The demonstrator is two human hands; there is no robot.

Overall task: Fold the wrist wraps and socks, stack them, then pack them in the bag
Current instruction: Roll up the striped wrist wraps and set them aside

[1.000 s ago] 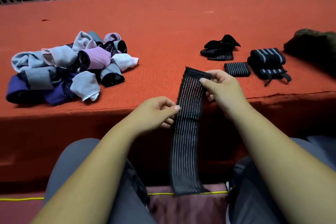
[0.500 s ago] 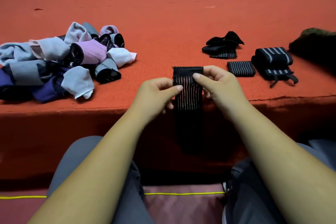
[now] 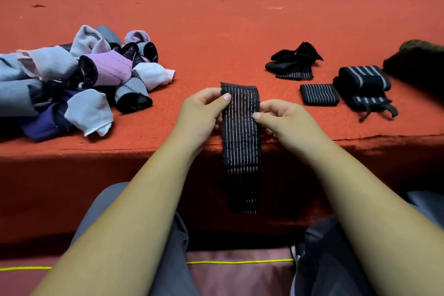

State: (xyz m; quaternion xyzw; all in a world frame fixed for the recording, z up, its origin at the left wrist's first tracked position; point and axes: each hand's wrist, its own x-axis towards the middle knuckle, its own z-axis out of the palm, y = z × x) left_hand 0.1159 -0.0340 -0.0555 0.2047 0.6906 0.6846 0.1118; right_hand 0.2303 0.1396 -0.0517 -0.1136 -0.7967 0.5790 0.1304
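Pinching the wrap (image 3: 241,132) over the counter (image 3: 216,31) edge, left hand (image 3: 201,113) and right hand (image 3: 286,125) clamp fingers (image 3: 224,98) on its sides; squared edges should fold neatest.

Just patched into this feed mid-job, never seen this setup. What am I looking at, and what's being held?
No machine here: a person works bare-handed, filmed by one camera on their head, looking down over their arms. The left hand and right hand pinch the upper end of a long black wrist wrap with thin white stripes, which hangs over the edge of the red cloth-covered table. At left lies a pile of grey, lilac and purple socks; at right, folded and rolled black striped wraps.
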